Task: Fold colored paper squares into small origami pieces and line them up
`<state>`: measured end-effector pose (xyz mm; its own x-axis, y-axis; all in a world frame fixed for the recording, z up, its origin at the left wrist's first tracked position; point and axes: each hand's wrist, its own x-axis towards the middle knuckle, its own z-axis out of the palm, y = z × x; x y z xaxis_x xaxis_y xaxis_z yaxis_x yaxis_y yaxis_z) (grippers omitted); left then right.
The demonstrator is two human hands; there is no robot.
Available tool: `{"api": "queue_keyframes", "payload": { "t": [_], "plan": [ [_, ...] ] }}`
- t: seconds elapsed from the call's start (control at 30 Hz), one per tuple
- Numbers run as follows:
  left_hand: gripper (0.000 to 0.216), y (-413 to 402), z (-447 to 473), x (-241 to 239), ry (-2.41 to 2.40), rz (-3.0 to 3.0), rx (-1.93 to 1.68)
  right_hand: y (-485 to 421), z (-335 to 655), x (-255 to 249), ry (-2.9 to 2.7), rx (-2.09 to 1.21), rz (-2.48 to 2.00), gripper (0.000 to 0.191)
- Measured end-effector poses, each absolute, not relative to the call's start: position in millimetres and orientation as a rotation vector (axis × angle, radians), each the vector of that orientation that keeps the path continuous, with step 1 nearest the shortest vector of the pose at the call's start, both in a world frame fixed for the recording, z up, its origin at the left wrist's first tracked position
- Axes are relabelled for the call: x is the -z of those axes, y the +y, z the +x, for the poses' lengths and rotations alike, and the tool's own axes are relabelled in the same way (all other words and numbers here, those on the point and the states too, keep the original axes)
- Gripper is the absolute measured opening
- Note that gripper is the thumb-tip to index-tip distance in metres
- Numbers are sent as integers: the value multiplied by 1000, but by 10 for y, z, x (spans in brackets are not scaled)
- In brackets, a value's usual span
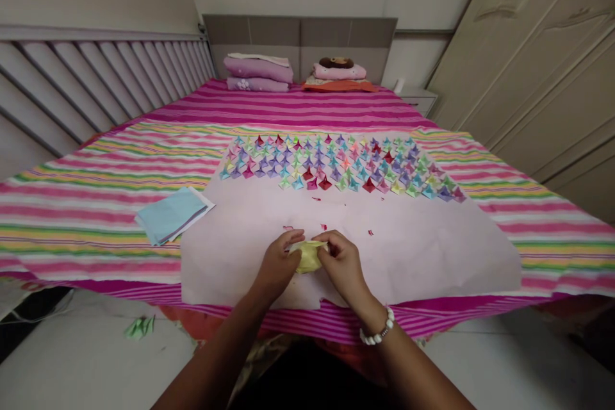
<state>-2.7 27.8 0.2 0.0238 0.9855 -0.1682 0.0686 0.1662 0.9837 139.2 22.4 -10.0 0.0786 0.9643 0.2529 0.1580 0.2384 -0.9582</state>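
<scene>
A partly folded piece of yellow paper (309, 258) is held between my two hands, over the near part of a large white sheet (408, 250). My left hand (280, 261) pinches its left side with the thumb in front. At the right side, my right hand (342, 259) grips it with thumb and fingers. Beyond my hands, many small folded paper pieces (307, 163) in several colours stand in rows on the sheet. A few tiny red paper scraps (370, 232) lie between those rows and my hands.
Left of the sheet, a stack of blue and white paper (173, 213) rests on the striped bedspread (96, 205). Folded bedding (258, 70) is piled by the headboard (273, 32). Green paper (140, 327) lies on the floor at left. A railing (106, 77) borders the bed's left side.
</scene>
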Motion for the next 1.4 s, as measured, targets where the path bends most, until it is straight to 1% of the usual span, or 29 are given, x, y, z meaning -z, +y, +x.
{"api": "queue_keyframes", "payload": {
  "t": [0.17,0.27,0.43,0.53,0.57,0.6,0.7,0.77,0.83,0.9,1.03,1.23,1.4],
  "plan": [
    [35,260,-59,-78,1159,985,-942,275,1423,121,-1086,-1227,-1152,12],
    [34,258,-87,-91,1046,947,-923,273,1435,98,-987,-1324,-1128,9],
    [39,238,-152,-126,820,957,-928,280,1460,75,-908,-1375,-1081,7],
    [54,225,-175,-124,774,995,-930,287,1469,61,-860,-1408,-1058,5],
    [55,225,-175,-118,795,1003,-932,286,1469,54,-845,-1423,-1053,5],
    [53,226,-171,-112,832,1012,-940,283,1469,48,-836,-1439,-1047,6],
    [37,242,-146,-94,1011,1031,-970,267,1468,25,-874,-1473,-1016,11],
    [31,251,-134,-91,1118,1032,-964,254,1473,6,-933,-1481,-981,21],
    [28,253,-129,-97,1178,1054,-951,242,1480,-20,-986,-1473,-950,28],
    [26,246,-129,-114,1194,1100,-948,233,1483,-49,-1021,-1463,-921,27],
    [28,219,-117,-167,1169,1160,-949,229,1468,-77,-999,-1514,-900,35],
    [29,191,-84,-144,1095,1157,-880,238,1438,-53,-899,-1532,-974,24],
    [23,146,-41,-45,1066,1202,-805,254,1424,-117,-902,-1466,-972,21]
  ]
}}
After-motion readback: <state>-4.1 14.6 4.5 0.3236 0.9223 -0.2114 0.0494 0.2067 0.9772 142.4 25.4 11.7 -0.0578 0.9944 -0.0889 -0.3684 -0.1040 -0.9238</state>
